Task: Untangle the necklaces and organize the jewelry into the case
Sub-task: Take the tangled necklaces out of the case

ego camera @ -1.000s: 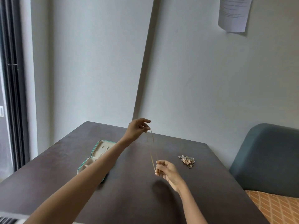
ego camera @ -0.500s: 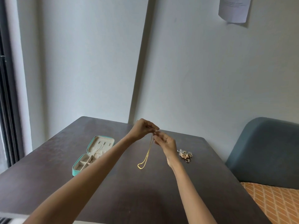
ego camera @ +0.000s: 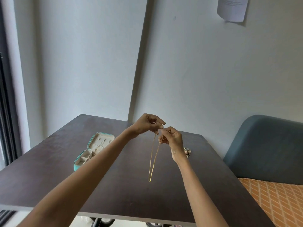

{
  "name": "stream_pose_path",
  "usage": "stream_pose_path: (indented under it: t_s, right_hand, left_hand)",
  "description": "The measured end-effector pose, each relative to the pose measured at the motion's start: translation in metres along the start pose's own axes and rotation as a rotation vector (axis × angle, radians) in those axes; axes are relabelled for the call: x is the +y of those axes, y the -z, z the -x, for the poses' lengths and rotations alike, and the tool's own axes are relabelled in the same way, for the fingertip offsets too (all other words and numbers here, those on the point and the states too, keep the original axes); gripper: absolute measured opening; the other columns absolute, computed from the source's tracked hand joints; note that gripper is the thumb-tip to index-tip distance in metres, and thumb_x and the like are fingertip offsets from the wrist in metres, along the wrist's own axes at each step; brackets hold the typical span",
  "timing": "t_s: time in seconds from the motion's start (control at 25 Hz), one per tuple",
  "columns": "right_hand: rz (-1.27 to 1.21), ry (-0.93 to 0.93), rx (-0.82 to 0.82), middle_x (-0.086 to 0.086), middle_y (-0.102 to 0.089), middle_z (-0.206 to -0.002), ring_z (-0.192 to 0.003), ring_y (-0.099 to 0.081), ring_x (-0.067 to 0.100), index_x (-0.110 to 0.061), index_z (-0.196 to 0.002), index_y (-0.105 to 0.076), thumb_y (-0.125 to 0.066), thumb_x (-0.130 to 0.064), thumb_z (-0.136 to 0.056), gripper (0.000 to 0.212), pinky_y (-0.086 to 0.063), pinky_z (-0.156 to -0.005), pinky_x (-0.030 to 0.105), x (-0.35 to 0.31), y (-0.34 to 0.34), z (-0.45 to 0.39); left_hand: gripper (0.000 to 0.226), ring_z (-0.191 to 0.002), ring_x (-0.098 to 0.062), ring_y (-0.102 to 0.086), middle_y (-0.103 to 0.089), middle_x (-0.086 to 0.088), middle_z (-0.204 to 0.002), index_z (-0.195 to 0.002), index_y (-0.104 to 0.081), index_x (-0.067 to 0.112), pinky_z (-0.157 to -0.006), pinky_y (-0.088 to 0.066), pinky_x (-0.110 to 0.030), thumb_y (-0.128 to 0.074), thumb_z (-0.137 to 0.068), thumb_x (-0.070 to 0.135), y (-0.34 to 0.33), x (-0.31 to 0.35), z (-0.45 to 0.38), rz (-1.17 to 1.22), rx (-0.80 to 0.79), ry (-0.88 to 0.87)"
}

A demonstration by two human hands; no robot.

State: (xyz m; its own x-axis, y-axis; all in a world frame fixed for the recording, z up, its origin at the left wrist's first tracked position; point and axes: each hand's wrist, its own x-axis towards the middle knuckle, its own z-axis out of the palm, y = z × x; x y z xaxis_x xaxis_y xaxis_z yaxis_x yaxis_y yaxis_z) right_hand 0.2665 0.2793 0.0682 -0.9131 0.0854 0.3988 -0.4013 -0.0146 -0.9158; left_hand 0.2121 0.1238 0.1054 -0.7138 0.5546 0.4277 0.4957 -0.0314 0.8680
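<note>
**Holding a gold chain up by its two ends**

Pinching the top of a thin gold necklace (ego camera: 153,158), the left hand (ego camera: 146,124) and right hand (ego camera: 172,140) meet above the middle of a dark wood-grain bench (ego camera: 49,153). Fingers of both curl tightly round the chain's ends, which are too small to make out. From there the necklace hangs in a long narrow loop, its lowest bend clear of the surface.

Judging by its drape, the chain is light, limp and slippery, likely to kink or knot; the ends near the clasp look the safest place to hold.

To the left lies an open teal jewelry case (ego camera: 91,150) with pale padded compartments. Just behind the right wrist sits a small heap of metallic jewelry (ego camera: 187,151).
</note>
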Motion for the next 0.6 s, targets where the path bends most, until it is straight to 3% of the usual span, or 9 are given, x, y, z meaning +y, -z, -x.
stream_pose_path:
  t_s: [0.16,0.36,0.52,0.6]
  right_hand:
    - [0.044,-0.098,0.034,0.004,-0.065,-0.059,-0.053,-0.059,0.013,-0.008,-0.078,-0.062,-0.061,-0.009,-0.088,0.011,-0.050,-0.053,0.023,0.026,0.011,0.006]
    - [0.191,-0.192,0.091,0.004,-0.064,-0.067,-0.061,-0.058,0.011,-0.008,-0.081,-0.064,-0.063,-0.010,-0.088,0.008,-0.051,-0.057,0.020,0.077,0.024,-0.007]
    - [0.454,-0.237,0.210,-0.003,-0.068,-0.072,-0.071,-0.061,0.013,-0.024,-0.069,-0.066,-0.068,-0.021,-0.083,0.014,-0.051,-0.071,0.034,0.131,0.032,-0.041]
    - [0.560,-0.277,0.231,-0.005,-0.069,-0.074,-0.077,-0.063,0.016,-0.026,-0.069,-0.067,-0.068,-0.025,-0.082,0.013,-0.048,-0.071,0.033,0.151,0.034,-0.059]
  left_hand:
    - [0.010,-0.057,-0.010,-0.063,-0.070,0.002,-0.073,-0.087,-0.068,0.011,-0.062,-0.056,-0.022,-0.068,-0.082,0.003,-0.010,-0.025,0.005,-0.032,-0.003,0.075]
    - [0.011,-0.056,-0.002,-0.061,-0.066,0.001,-0.072,-0.078,-0.069,0.014,-0.062,-0.053,-0.019,-0.069,-0.082,0.004,-0.023,-0.087,-0.007,-0.183,0.137,0.185]
    - [0.011,-0.060,-0.005,-0.059,-0.065,0.000,-0.071,-0.085,-0.068,0.007,-0.073,-0.052,-0.023,-0.075,-0.077,0.008,-0.033,-0.141,-0.033,-0.333,0.279,0.275]
    - [0.014,-0.067,-0.008,-0.058,-0.065,0.000,-0.076,-0.087,-0.067,0.005,-0.074,-0.048,-0.022,-0.075,-0.076,0.010,-0.037,-0.165,-0.047,-0.395,0.300,0.298]
